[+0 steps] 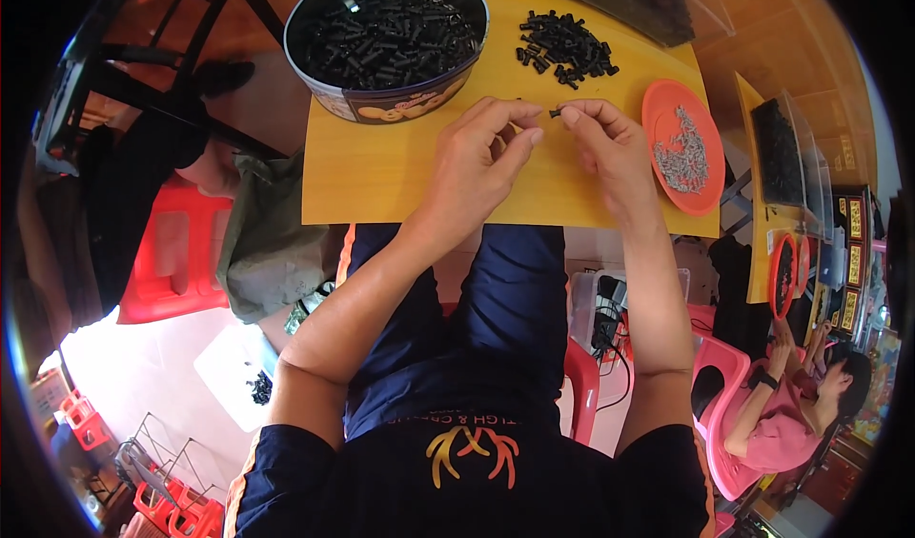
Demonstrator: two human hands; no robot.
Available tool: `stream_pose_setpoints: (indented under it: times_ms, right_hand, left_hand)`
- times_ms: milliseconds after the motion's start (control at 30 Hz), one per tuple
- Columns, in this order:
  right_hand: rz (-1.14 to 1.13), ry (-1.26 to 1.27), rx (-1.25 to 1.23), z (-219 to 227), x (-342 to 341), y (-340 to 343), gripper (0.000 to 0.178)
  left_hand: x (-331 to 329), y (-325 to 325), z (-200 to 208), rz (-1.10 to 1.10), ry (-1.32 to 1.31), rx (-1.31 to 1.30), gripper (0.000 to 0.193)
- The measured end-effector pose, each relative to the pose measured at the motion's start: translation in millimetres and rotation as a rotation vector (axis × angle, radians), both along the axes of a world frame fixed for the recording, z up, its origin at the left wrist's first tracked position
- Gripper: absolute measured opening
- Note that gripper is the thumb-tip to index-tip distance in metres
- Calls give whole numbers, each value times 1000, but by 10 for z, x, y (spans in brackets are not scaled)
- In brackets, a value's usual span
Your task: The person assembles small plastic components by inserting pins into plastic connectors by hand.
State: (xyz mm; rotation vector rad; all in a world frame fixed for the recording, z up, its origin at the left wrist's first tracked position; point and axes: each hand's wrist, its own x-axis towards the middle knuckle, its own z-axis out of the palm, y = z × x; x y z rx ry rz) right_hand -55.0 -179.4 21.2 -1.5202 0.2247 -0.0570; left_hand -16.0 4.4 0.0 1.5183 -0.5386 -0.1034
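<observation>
My right hand (607, 142) is closed in a pinch over the table. Between its thumb and forefinger is a small black cylindrical piece (555, 113). Just left of it is my left hand (481, 157), fingers curled and thumb apart from the forefinger; I see nothing held between them. Beyond my hands lies a loose pile of short black plastic pieces (564, 46). A large round tin (400, 105) at the far left holds many longer black tubular pieces (391, 38). By my right hand, an orange-red plate (658, 109) carries small silvery metal parts (688, 157).
The yellow table (362, 176) ends close to my lap. A clear bin (629, 4) of black pieces stands at its far edge. At right, a person in pink (777, 433) sits at another table. A red stool (181, 252) and an olive cloth (272, 238) are at left.
</observation>
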Motion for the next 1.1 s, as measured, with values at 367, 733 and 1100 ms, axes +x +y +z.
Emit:
stream_pose_setpoints:
  times_ms: [367,733,1100]
  right_hand:
    - [-119,-249,-991,-58,440,-10,18]
    - [38,-186,-1446,66,768,-79,20]
    - [5,-144,-236,181,83,327,15]
  left_hand:
    - [21,38,-89,88,-55,12,18]
    - [7,81,-85,91,-30,16,17]
    - [17,70,-88,108,158,-229,16]
